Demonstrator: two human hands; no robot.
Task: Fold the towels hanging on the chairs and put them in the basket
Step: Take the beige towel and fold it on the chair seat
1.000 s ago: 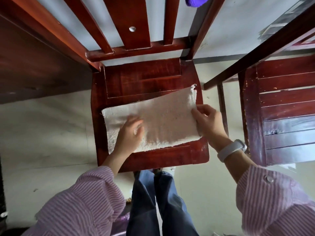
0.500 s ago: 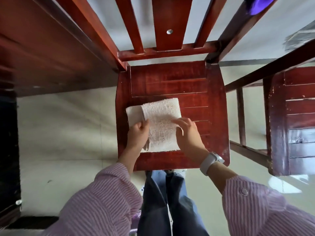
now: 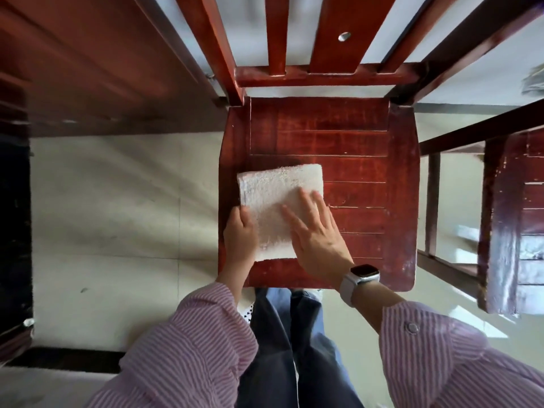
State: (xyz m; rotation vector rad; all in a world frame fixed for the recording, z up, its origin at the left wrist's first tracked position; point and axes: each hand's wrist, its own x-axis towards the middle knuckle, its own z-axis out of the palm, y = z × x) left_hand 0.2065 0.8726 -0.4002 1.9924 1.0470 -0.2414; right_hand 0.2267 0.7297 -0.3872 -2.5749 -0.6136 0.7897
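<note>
A white towel (image 3: pixel 272 195), folded into a thick square, lies on the left half of the red wooden chair seat (image 3: pixel 362 160). My right hand (image 3: pixel 316 231) lies flat on top of it with straight, spread fingers, pressing its right part. My left hand (image 3: pixel 240 234) is at the towel's left edge with its fingers curled around that edge. No basket is in view.
The chair's slatted backrest (image 3: pixel 323 39) rises at the top. A second red chair (image 3: pixel 506 219) stands to the right. A dark wooden tabletop (image 3: pixel 88 69) overhangs at the upper left. Pale floor (image 3: pixel 117 216) lies to the left; my legs stand below the seat.
The towel went from a wide spread sheet to a half fold, then to a compact square. My right hand moved left and now lies flat on it.
</note>
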